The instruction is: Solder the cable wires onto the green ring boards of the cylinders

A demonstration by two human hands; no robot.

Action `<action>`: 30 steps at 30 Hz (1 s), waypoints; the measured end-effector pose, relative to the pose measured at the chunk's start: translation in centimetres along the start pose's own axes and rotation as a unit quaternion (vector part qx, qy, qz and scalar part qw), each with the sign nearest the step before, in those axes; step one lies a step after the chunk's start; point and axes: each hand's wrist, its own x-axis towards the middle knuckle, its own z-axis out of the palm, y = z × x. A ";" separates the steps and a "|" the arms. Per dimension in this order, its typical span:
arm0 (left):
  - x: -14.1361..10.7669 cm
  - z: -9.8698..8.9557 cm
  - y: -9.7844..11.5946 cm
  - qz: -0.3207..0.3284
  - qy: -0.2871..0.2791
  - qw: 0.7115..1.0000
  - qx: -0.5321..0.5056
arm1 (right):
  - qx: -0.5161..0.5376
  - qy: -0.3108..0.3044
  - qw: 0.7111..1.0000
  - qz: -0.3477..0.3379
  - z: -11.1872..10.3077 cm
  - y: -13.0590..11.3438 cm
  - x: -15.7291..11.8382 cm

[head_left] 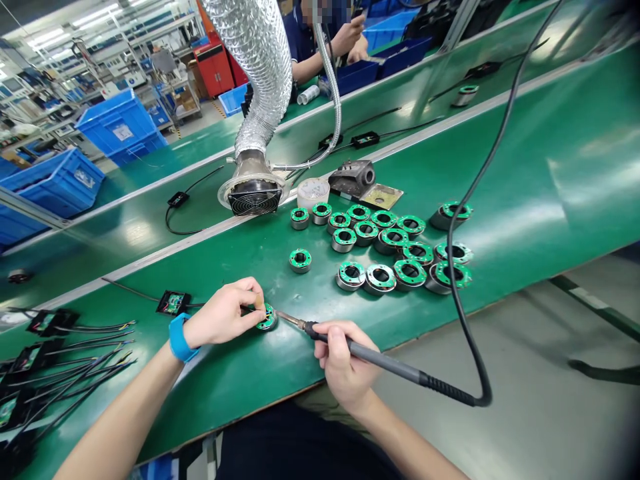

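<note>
My left hand (227, 312), with a blue band at the wrist, pinches the end of a black cable over a round part with a green circuit board (267, 319). That cable runs left to an open black box with a green board (173, 303). A soldering iron (390, 363) is held in my right hand (347, 363), its metal tip touching or very near the right side of the round part. Several more ring-shaped parts (380, 279) with green tops stand on the green bench to the right. My fingertips hide the wire ends.
A fume duct (255, 190) hangs over the bench's back edge. Behind the rings are an iron stand (353, 179) and a round white container (313, 193). Black boxes with cables (33, 357) lie at left. The iron's cord (465, 320) loops at right. A person (313, 63) works opposite.
</note>
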 end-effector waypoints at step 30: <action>-2.1 2.2 0.0 0.065 0.139 0.986 0.059 | -0.031 -0.061 0.997 -0.020 0.6 -0.6 0.8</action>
